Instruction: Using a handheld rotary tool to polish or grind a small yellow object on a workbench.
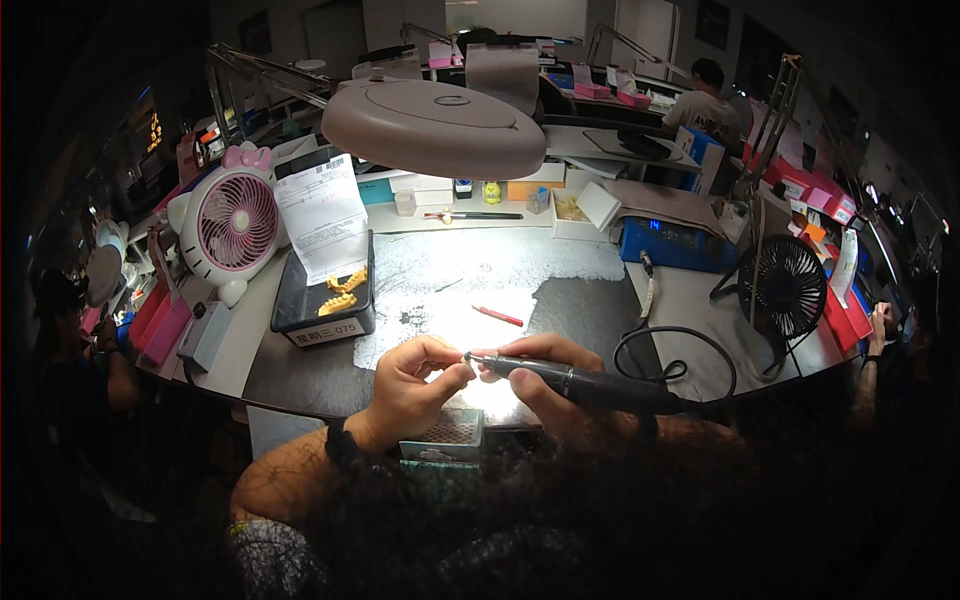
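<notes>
Left hand [412, 385]: fingers pinched narrow on a small workpiece [462, 362], too small to identify, held just above the near edge of the bench [450, 290] under the brightest light. Right hand [545, 380]: closed in a pen grip around a dark rotary handpiece [580, 382], its tip meeting the workpiece between the two thumbs; the hands touch, apparently to steady each other. Cable [665, 350]: runs from the handpiece rear, loops on the bench to the right and leads toward a blue control box [672, 243]. Small green box [445, 438]: directly below the hands at the bench edge, likely placed to catch dust. Red pencil-like tool [498, 316]: lying loose just beyond the hands. Black tray [322, 300]: left of centre, holding yellow dental casts [342, 292] and a paper sheet [322, 215], within reach. Round lamp head [434, 127]: hung over the work area. Pink-and-white desk fan [232, 222]: far left. Black fan [787, 287]: far right. Other people sit at the neighbouring benches.
</notes>
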Demonstrator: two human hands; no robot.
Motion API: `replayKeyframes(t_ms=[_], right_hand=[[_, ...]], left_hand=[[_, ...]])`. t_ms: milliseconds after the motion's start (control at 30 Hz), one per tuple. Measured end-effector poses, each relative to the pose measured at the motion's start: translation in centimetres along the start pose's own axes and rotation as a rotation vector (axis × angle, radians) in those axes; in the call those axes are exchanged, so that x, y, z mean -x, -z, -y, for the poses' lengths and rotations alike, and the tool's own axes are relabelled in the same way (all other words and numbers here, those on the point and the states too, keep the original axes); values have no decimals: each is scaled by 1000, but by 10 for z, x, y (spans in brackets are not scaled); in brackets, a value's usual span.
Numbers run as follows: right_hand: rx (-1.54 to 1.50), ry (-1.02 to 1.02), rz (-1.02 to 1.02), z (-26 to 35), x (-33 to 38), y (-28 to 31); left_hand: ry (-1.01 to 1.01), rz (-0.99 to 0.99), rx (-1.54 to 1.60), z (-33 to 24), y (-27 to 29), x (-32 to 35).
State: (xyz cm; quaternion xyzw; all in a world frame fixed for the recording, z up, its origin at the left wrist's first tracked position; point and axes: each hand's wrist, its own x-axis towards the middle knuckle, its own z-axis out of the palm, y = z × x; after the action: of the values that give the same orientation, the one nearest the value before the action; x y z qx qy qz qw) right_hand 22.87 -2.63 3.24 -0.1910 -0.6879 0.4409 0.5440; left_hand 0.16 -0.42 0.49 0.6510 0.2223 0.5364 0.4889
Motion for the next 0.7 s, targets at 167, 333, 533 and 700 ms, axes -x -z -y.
replayKeyframes(t_ms=[167,333,533,700], right_hand=[[31,-20,6,5,0,0],[-7,-21,6,5,0,0],[16,8,-3,3,-1,-1],[10,12,-13,-1,0,-1]], left_hand=[[11,4,-10,-1,1,0],[-2,10,-23,-1,1,0],[1,8,-28,-2,0,0],[-7,13,-31,0,2,0]])
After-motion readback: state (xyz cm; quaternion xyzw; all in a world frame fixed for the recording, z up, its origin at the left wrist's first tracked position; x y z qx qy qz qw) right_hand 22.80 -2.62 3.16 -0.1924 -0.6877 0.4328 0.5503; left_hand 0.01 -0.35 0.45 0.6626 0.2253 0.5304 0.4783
